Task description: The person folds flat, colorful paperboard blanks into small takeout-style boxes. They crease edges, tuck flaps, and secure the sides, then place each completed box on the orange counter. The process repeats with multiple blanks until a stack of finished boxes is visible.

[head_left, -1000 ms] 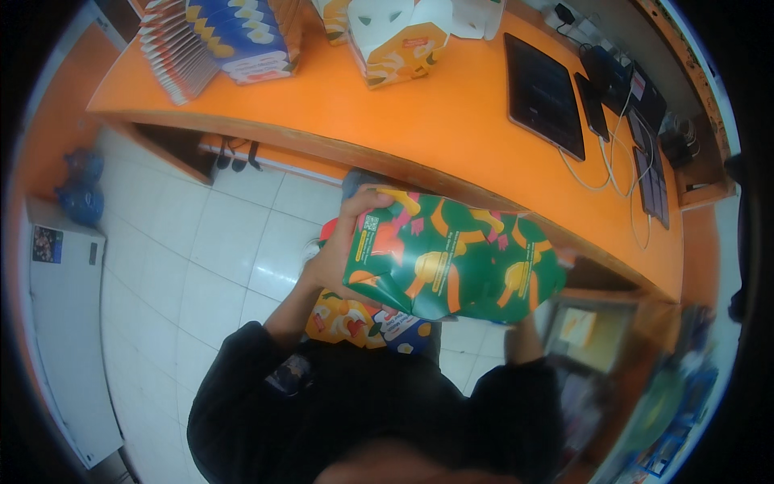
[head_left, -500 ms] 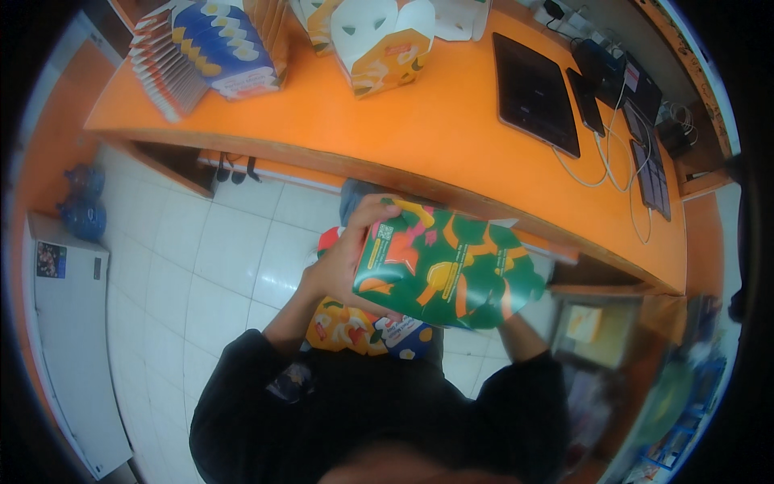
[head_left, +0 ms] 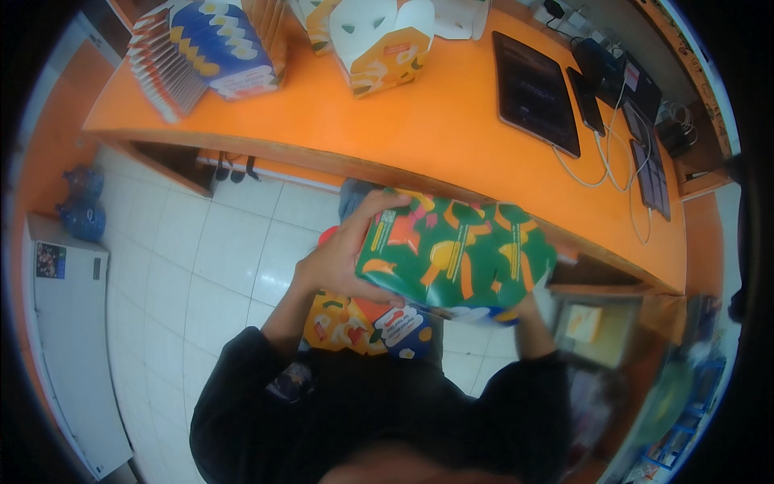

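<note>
My left hand [head_left: 343, 252] wraps around the left end of a green food carton [head_left: 451, 254] printed with orange, yellow and pink shapes. It looks folded flat, and a blue-and-white edge shows along its lower side. My right forearm [head_left: 534, 329] reaches up behind the carton's right end, which hides that hand and its fingers. Below, on my lap, lies another patterned carton piece [head_left: 347, 327] in yellow-orange, blue and white.
Across the orange table [head_left: 363, 137] stand an open yellow carton [head_left: 387, 60] and a row of folded blue-and-orange cartons [head_left: 226, 52]. To the right lie a tablet [head_left: 536, 93], phones [head_left: 586, 101] and white cables. A white cabinet [head_left: 72, 339] stands on the left floor.
The green carton has tilted and shifted slightly up and to the right, showing its blue lower edge. My left hand has moved with it, still gripping. The tablet's screen has changed.
</note>
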Available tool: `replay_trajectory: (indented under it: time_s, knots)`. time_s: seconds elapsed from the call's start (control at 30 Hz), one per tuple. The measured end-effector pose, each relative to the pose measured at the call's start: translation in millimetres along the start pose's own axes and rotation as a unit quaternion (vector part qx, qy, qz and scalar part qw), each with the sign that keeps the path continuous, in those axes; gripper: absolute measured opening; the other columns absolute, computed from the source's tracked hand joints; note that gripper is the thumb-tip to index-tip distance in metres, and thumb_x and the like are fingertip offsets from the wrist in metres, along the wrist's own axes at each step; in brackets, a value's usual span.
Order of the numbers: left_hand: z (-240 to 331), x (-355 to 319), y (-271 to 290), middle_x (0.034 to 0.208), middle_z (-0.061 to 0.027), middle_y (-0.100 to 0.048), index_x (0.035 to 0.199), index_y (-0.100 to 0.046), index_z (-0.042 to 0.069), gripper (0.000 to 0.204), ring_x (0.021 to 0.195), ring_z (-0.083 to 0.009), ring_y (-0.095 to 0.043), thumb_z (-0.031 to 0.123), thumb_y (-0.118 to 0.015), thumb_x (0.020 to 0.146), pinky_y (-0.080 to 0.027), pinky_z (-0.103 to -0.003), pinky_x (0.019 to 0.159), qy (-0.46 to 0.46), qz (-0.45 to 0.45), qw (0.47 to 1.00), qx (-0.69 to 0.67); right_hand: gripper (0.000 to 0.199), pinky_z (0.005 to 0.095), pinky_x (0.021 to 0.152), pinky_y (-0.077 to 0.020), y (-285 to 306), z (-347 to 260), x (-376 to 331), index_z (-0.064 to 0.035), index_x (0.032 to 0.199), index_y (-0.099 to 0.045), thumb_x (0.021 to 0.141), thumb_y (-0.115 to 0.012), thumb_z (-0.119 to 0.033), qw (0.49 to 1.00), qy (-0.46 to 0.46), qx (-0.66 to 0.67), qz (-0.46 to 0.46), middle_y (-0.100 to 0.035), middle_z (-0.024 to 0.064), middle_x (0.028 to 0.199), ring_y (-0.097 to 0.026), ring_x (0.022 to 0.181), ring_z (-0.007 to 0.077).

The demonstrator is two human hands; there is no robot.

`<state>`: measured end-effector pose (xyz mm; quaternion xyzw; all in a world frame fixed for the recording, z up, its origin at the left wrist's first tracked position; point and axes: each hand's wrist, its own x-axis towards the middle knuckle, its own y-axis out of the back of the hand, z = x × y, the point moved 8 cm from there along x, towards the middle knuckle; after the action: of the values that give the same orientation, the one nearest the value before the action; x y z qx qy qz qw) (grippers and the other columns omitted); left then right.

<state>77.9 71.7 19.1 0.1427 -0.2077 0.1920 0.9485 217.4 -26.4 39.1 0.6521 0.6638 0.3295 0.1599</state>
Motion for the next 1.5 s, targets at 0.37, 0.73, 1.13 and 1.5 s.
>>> replay_trajectory:
  time_s: [0.37, 0.73, 1.13, 1.5]
  knots:
    - [-14.3, 6.0, -1.2, 0.13, -0.0193, -0.044, 0.142, -0.014, 0.009, 0.101, 0.117, -0.0336, -0.051, 0.038, -0.079, 0.07, -0.05, -0.041, 0.09, 0.188, 0.009, 0.966, -0.18, 0.073, 0.0374, 0.099, -0.0393, 6.0, 4.6, 13.6, -0.0102, 0.132, -0.043, 0.068, -0.079, -0.016, 1.0, -0.004, -0.015, -0.015, -0.046, 0.0176, 0.131, -0.046, 0.121, 0.0293]
    - [-42.3, -23.7, 2.2, 0.117, -0.0139, -0.058, 0.132, -0.034, 0.006, 0.075, 0.11, -0.0237, -0.058, 0.052, -0.064, 0.081, -0.051, -0.034, 0.087, 0.377, 0.015, 0.903, -0.206, 0.069, 0.0368, 0.098, -0.0402, -38.0, 20.0, 25.1, -0.0102, 0.13, -0.045, 0.07, -0.077, -0.015, 0.999, -0.006, 0.033, -0.014, -0.047, 0.0168, 0.13, -0.047, 0.119, 0.0289]
    - [-69.7, -53.0, 6.7, 0.12, -0.0155, -0.055, 0.135, -0.028, 0.006, 0.08, 0.112, -0.0257, -0.057, 0.052, -0.065, 0.08, -0.05, -0.034, 0.088, 0.429, 0.049, 0.878, -0.207, 0.064, 0.0361, 0.097, -0.0413, -58.2, 19.0, 20.7, -0.0101, 0.129, -0.047, 0.072, -0.076, -0.014, 0.997, -0.01, 0.064, -0.039, -0.049, 0.0159, 0.128, -0.048, 0.118, 0.0284]
    - [-44.6, -26.3, -2.9, 0.123, -0.015, -0.047, 0.138, -0.026, 0.014, 0.076, 0.113, -0.0268, -0.054, 0.039, -0.068, 0.079, -0.053, -0.035, 0.086, 0.163, 0.112, 0.942, -0.271, 0.06, 0.0355, 0.096, -0.0423, -78.1, 22.0, -14.3, -0.01, 0.127, -0.049, 0.073, -0.075, -0.013, 0.975, -0.032, 0.162, -0.151, -0.051, 0.0151, 0.127, -0.05, 0.116, 0.028]
